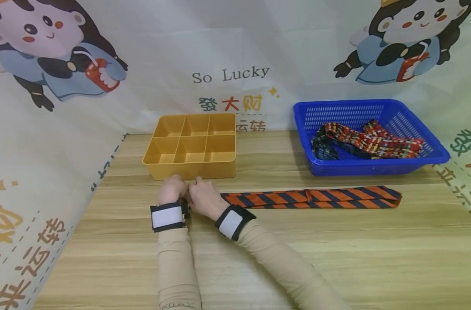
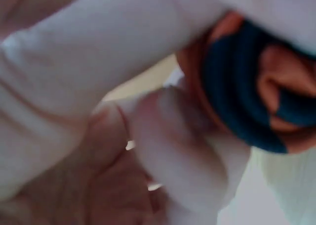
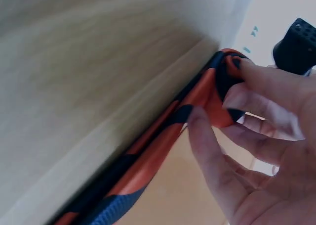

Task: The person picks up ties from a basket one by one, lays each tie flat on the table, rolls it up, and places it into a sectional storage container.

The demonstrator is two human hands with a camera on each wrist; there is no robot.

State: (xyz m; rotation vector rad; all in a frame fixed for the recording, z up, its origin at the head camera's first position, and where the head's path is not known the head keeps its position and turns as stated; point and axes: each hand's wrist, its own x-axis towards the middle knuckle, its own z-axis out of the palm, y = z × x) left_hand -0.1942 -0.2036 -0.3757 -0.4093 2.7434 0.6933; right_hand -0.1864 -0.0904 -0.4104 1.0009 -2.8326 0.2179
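The person's left hand [image 1: 172, 190] has its grip closed round the rolled end of a striped tie [image 1: 281, 198], and the right hand [image 1: 206, 199] pinches the same roll. The tie's length lies rightward along the tabletop [image 1: 235, 275], before a yellow divided box [image 1: 190, 172] and a blue basket [image 1: 374, 168] holding patterned cloth [image 1: 398, 146].

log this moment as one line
left hand: holds tie roll | right hand: holds tie roll | striped tie: part rolled, rest on table

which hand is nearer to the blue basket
The right hand. It is left of the blue basket and nearer the person; the left hand is farther left, just in front of the yellow divided box.
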